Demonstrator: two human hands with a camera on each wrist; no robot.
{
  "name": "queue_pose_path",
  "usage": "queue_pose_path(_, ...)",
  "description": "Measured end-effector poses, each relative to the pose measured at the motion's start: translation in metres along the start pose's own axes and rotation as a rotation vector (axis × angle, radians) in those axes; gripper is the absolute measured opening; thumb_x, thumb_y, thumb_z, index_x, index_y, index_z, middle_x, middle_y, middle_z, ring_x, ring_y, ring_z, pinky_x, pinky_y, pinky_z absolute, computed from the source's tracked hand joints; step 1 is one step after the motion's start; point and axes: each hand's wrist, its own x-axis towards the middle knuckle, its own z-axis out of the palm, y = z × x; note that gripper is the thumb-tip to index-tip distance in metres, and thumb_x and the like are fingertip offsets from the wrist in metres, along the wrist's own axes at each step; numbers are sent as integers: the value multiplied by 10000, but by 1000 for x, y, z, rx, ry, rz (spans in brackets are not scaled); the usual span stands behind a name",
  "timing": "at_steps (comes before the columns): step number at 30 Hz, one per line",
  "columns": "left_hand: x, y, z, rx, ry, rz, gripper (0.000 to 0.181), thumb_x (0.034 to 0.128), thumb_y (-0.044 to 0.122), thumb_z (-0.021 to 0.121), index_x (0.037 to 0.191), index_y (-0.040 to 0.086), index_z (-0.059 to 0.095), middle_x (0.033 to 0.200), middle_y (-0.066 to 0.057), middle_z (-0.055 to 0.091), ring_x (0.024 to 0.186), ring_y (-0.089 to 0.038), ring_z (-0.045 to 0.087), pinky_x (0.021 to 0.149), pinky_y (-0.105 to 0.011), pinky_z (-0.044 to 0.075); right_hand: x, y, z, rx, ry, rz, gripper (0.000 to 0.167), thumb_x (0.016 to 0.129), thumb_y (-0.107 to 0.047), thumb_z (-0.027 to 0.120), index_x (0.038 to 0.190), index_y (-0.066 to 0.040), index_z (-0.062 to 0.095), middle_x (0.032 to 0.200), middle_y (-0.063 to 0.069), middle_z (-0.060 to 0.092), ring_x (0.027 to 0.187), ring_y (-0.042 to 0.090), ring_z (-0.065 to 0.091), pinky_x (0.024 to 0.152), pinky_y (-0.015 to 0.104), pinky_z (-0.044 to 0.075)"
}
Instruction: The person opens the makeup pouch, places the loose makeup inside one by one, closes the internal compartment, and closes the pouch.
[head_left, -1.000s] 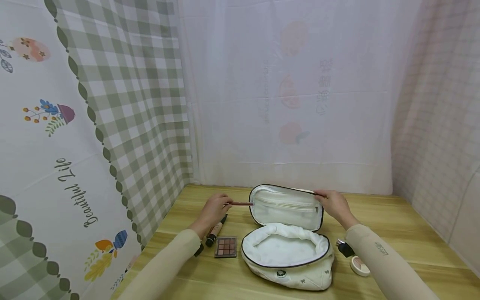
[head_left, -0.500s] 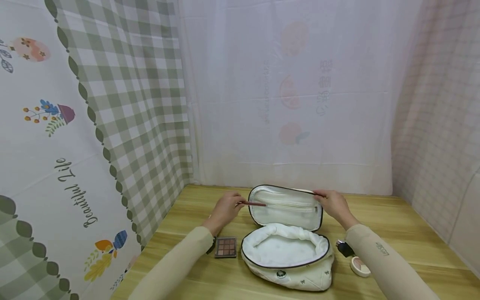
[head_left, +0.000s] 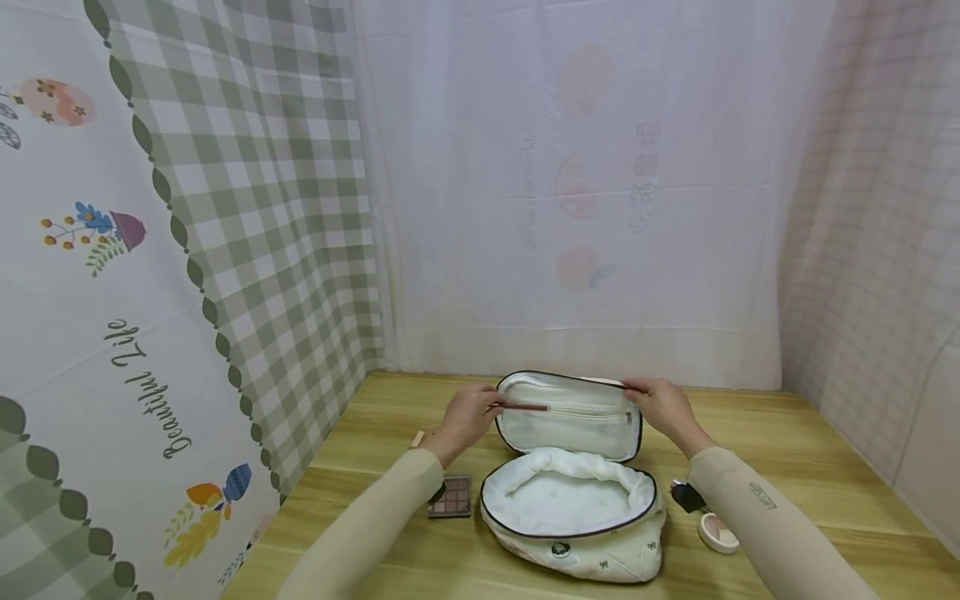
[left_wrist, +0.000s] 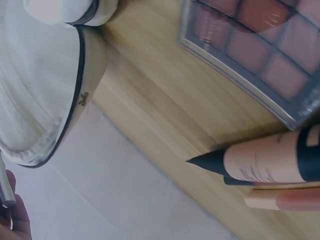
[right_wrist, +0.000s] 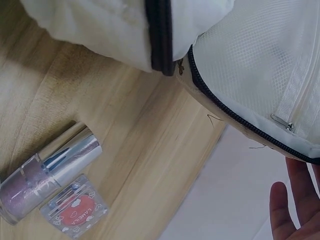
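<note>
A white quilted makeup bag (head_left: 573, 554) with black piping stands unzipped on the wooden table, its lid (head_left: 570, 437) raised at the back. Inside the lid runs a mesh pocket with a zip (right_wrist: 283, 121). My left hand (head_left: 468, 412) pinches a slim reddish-brown cosmetic pencil (head_left: 528, 407) at the lid's left edge. The pencil points right, across the pocket; whether its tip is inside is unclear. Only a silvery end of the stick (left_wrist: 6, 187) shows in the left wrist view. My right hand (head_left: 663, 408) grips the lid's upper right rim, thumb in front.
Left of the bag lie an eyeshadow palette (left_wrist: 260, 50), a black-tipped peach tube (left_wrist: 265, 157) and a slim pink tube (left_wrist: 285, 199). To its right are a shimmery gloss tube (right_wrist: 50, 172), a clear blush case (right_wrist: 75, 207) and a round compact (head_left: 717, 533).
My left hand has moved right with the pencil, from left of the lid to its edge, so the pencil now crosses the pocket. The right hand keeps holding the lid.
</note>
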Motion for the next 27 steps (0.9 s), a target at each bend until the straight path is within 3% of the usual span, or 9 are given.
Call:
queue_pose_path(8, 14, 9, 9, 37, 0, 58, 82, 873, 127, 772, 954, 133, 782, 908, 20, 647, 825, -133, 611, 736, -254, 504, 0, -2, -1, 6, 3, -4, 298, 984, -124, 603, 1229, 32, 673, 1218, 266, 638, 1163, 464, 566, 919, 577, 456)
queue_pose_path(18, 31, 31, 24, 88, -12, 104, 79, 887, 138, 760, 960, 151, 787, 936, 35, 661, 879, -130, 612, 807, -247, 484, -1, -7, -2, 22, 14, -8, 296, 979, -106, 600, 1233, 30, 670, 1220, 274, 633, 1165, 472, 561, 920, 586, 450)
queue_pose_path(27, 38, 45, 43, 187, 49, 148, 52, 851, 148, 779, 895, 177, 787, 877, 44, 647, 855, -133, 620, 781, -264, 486, -1, -11, -3, 31, 31, -25, 288, 976, -109, 608, 1222, 22, 679, 1200, 263, 648, 1138, 467, 580, 906, 584, 460)
